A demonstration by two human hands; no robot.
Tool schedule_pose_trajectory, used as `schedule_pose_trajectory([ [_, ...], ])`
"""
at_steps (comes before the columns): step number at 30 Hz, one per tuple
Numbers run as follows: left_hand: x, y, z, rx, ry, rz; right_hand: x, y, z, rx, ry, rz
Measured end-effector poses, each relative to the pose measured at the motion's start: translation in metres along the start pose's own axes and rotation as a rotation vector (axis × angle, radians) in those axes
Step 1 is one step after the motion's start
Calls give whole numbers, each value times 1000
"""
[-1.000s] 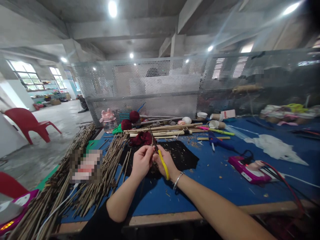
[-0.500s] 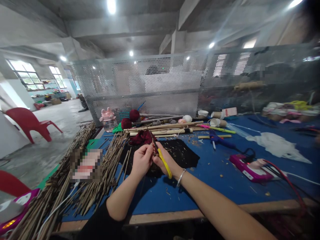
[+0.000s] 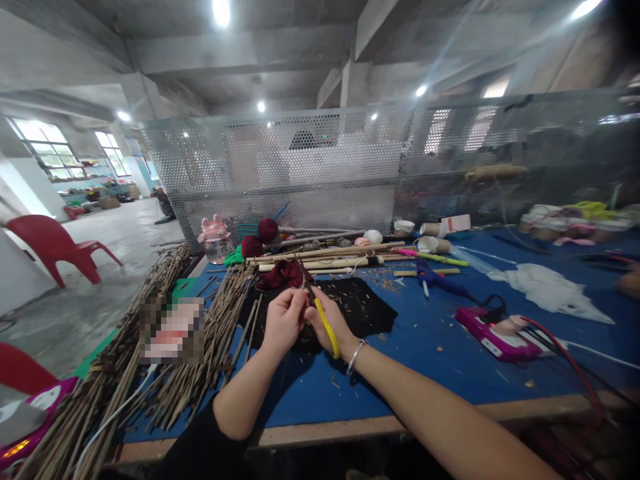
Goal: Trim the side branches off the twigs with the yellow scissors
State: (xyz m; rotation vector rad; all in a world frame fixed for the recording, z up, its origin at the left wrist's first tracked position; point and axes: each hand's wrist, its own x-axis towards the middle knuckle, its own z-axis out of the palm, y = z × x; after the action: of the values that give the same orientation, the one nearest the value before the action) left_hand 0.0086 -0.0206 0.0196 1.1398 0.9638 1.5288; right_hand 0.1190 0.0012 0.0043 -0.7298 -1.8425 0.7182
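Observation:
My right hand (image 3: 331, 323) is closed around a pair of yellow-handled scissors (image 3: 327, 328), whose dark blades point up and away from me. Against it, my left hand (image 3: 284, 320) is pinched shut at the fingertips; what it grips is too small and covered to make out. Both hands meet above a black cloth (image 3: 367, 303) strewn with small plant clippings. Just beyond my fingers lies a bunch of dark red material (image 3: 281, 275). Left of my left hand, many thin brown sticks (image 3: 210, 347) are heaped on the blue table (image 3: 395, 383).
A glue gun (image 3: 440, 280) and a purple power strip (image 3: 493, 337) with cables lie to the right. Wooden rods (image 3: 320, 264), a pink-lidded jar (image 3: 216, 240) and paper cups (image 3: 434, 245) line the back, before a perforated metal screen (image 3: 280, 167). White plastic (image 3: 550, 290) lies far right.
My hands stay together in nearly the same place, the right wrist and scissors shifting slightly left. The view has turned a little.

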Motion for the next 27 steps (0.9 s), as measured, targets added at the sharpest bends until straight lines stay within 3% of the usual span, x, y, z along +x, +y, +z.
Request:
schedule_pose_trajectory([
  [11,-1,3,-4,-62,-12,19,1,1,-4,-69,-64,-17],
  [17,0,3,-2,12,38,48,6,4,-11,-233,-34,-37],
  [27,0,0,1,53,50,101,7,10,-10,-224,-30,-83],
])
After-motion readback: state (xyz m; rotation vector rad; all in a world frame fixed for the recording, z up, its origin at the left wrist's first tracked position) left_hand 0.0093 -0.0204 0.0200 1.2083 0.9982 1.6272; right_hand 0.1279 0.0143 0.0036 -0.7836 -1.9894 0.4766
